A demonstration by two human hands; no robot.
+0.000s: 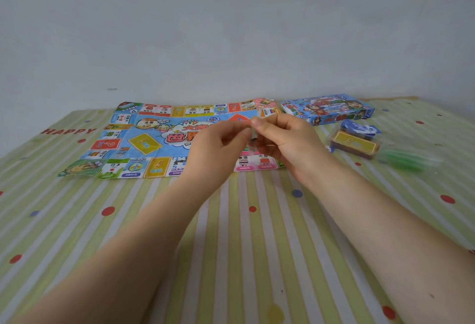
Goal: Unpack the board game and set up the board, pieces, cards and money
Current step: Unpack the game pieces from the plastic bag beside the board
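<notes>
Both hands meet at mid-frame, pinching one small packet.

Left hand (218, 149) and right hand (285, 141) grip the small packet (253, 132) between fingertips above the unfolded board (144, 141). Upper right lie the box (329, 109), a card stack (356, 143) and a green bag (408, 160).

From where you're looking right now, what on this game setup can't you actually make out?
- Head view: the small item pinched between the left hand and right hand is mostly covered by fingers.
- The game board middle and near right edge are hidden behind both hands.
- The green item at right is blurred.
- The board's print is too small to read.
</notes>
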